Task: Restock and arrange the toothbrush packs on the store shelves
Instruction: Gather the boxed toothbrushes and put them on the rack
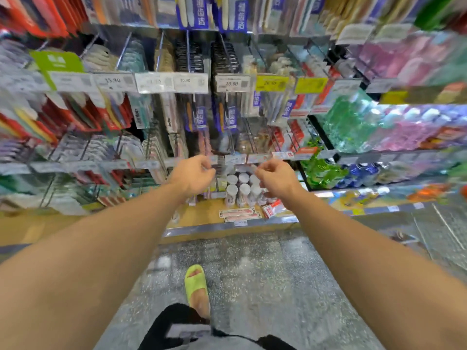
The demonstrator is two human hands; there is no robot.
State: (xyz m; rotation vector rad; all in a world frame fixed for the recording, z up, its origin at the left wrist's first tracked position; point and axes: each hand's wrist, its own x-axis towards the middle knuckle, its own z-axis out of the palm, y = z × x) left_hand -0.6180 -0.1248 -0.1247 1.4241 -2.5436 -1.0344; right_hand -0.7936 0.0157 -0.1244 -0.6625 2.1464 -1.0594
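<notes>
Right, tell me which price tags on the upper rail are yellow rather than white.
The two yellow tags and sit side by side, right of the white 20.90 tag. Every tag left of them on that rail is white.

Bright even store light, heavy edge blur, wide-angle bending throughout.

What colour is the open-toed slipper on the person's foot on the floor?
The open-toed slipper is bright lime yellow-green, seen clearly in the head view on the speckled grey floor.
</notes>
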